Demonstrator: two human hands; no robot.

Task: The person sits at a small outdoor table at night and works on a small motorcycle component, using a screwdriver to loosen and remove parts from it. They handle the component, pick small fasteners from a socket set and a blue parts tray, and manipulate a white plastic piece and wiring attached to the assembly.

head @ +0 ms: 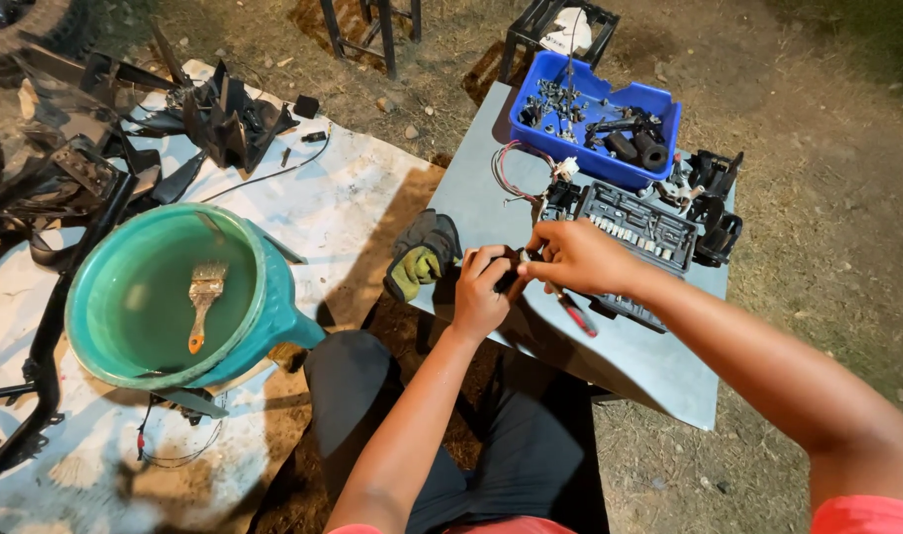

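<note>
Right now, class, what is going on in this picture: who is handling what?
A person seated at a grey table holds a small dark part between both hands: the left hand grips it while the right hand works at its end. Beside them lie a work glove, an open socket set and a blue tray of parts. On the ground sheet, a green basin holds a paintbrush.

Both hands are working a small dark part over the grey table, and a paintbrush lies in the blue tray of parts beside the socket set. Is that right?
Not quite. In the head view the paintbrush lies in the green basin on the ground sheet, not in the blue tray. The rest holds: the left hand and right hand work a small dark part over the grey table, beside the socket set.
</note>
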